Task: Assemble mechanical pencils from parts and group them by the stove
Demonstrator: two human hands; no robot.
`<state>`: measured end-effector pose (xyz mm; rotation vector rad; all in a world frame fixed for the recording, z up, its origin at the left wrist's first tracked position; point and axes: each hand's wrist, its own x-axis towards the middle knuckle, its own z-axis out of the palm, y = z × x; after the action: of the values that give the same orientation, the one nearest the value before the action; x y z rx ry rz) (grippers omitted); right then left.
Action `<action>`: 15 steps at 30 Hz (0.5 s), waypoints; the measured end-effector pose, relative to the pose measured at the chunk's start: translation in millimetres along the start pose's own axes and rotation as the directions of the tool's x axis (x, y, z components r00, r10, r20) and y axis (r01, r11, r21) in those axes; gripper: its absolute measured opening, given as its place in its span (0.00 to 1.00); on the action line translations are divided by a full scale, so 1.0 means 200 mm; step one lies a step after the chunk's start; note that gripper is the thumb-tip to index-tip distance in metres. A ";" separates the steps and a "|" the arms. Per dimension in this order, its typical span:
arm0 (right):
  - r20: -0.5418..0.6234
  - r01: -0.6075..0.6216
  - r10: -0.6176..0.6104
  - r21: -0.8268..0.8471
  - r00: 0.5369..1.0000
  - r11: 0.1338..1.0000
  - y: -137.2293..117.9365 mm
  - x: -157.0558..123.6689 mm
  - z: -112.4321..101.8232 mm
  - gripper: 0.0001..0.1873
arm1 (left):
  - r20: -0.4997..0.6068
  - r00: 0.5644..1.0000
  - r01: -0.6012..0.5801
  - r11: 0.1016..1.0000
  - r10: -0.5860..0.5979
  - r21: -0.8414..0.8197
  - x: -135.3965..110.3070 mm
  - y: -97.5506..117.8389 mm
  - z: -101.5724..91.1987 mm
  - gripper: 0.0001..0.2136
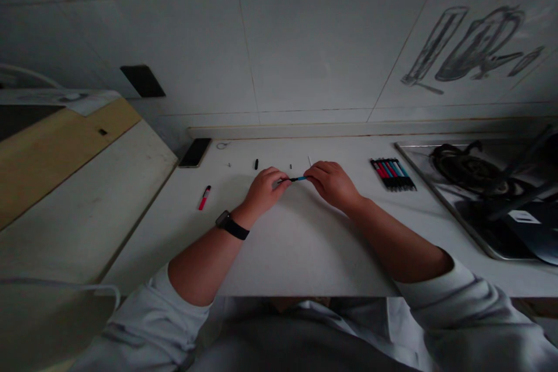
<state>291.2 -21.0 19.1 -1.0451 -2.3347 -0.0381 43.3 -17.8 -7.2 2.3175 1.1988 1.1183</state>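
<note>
Both hands meet over a white counter (305, 244) on a blue and black pen (299, 178). My left hand (264, 190) pinches its black end, and my right hand (332, 183) grips the blue end; the fingers hide both ends. Just behind the hands lie small pen parts: a black piece (256, 164), a tiny dark piece (290, 167), a thin white stick (310, 160) and a tiny bit that looks like a spring (229, 165). Left of my left hand rests a red and black pen barrel (204, 197).
A row of several pens (393, 174), red, blue and black, lies at the right beside a gas stove (479, 197). At the back left are a phone (195, 153) and a thin ring (223, 145). A pale wooden cabinet (78, 197) borders the left; a tiled wall (314, 58) stands behind.
</note>
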 end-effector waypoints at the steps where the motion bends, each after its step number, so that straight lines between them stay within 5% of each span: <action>1: -0.003 0.003 -0.003 0.004 1.000 1.000 0.00 0.00 0.00 0.12 | 0.001 1.000 0.003 1.000 -0.003 -0.006 0.00 0.00 0.00 0.04; 15: -0.002 0.044 -0.044 0.041 0.999 0.998 -0.01 -0.01 0.00 0.15 | 0.020 1.000 0.008 0.999 -0.007 -0.051 0.00 -0.02 0.02 0.06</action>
<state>289.7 -23.9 18.6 -0.9731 -2.3474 -0.0084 44.8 -15.5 -12.8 2.2790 1.1566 1.1076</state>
